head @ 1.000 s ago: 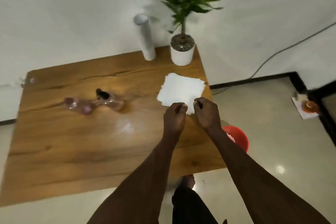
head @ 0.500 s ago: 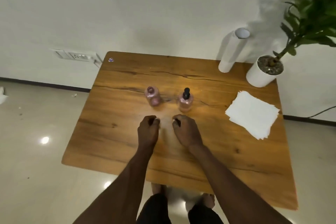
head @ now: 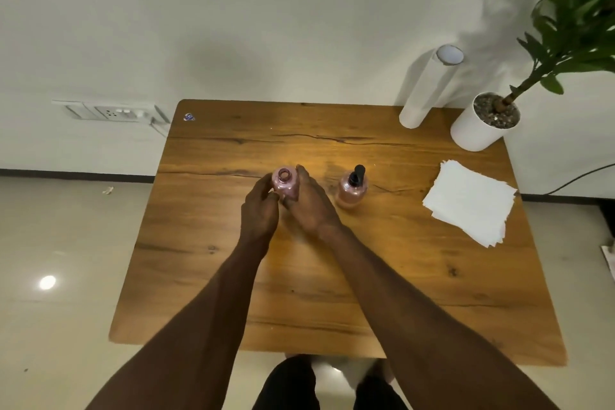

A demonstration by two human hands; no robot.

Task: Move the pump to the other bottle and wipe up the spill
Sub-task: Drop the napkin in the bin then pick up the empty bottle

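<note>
Two small pink bottles stand on the wooden table (head: 332, 276). The open bottle (head: 285, 185), with no pump in its neck, sits at the middle left. My left hand (head: 259, 206) cups it from the left and my right hand (head: 309, 206) presses against its right side. The other bottle (head: 352, 190) stands a short way to the right, apart from my hands, and carries the black pump (head: 357, 174). A faint wet patch (head: 332, 166) shows on the wood between the two bottles.
A stack of white paper napkins (head: 471, 201) lies at the table's right side. A white roll (head: 429, 90) and a potted plant (head: 482, 120) stand at the back right corner. A wall socket (head: 109, 111) sits at the left.
My view swung from the napkins to the bottles. Both hands moved forward from the table's middle and closed around the open bottle.
</note>
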